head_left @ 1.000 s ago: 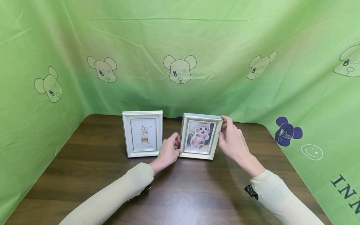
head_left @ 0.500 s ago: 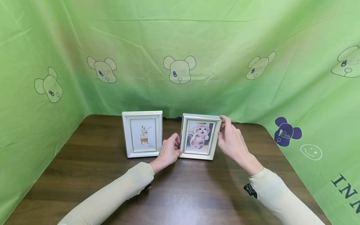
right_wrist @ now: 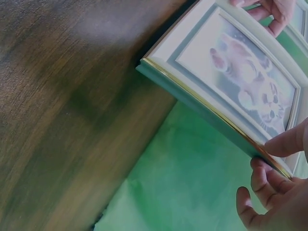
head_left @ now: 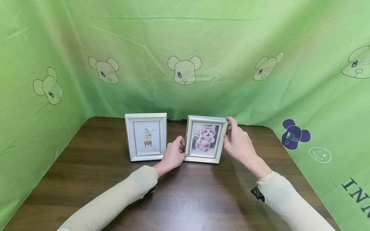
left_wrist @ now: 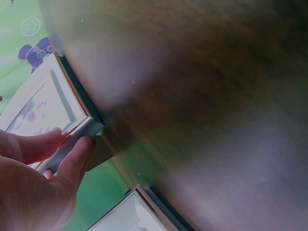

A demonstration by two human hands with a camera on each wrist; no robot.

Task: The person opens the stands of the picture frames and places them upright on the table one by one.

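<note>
A silvery-white picture frame point(head_left: 189, 159) with a kitten picture stands on the table, leaning slightly back. At its lower left edge my left hand point(head_left: 174, 154) pinches it; the left wrist view has the thumb point(left_wrist: 45, 144) on the front and the forefinger on the side edge. My right hand point(head_left: 239, 144) grips the upper right edge, thumb in front and fingers behind, as the right wrist view shows. Just left of the left hand stands a second white picture frame point(head_left: 130, 138) with a potted-plant print, touched by neither hand as far as I can see.
The dark wooden table point(head_left: 185, 192) reaches back to a green cloth backdrop point(head_left: 138, 93) printed with bear heads. The cloth also hangs along the left and right sides. Black straps point(head_left: 258, 194) show at the sleeve cuffs.
</note>
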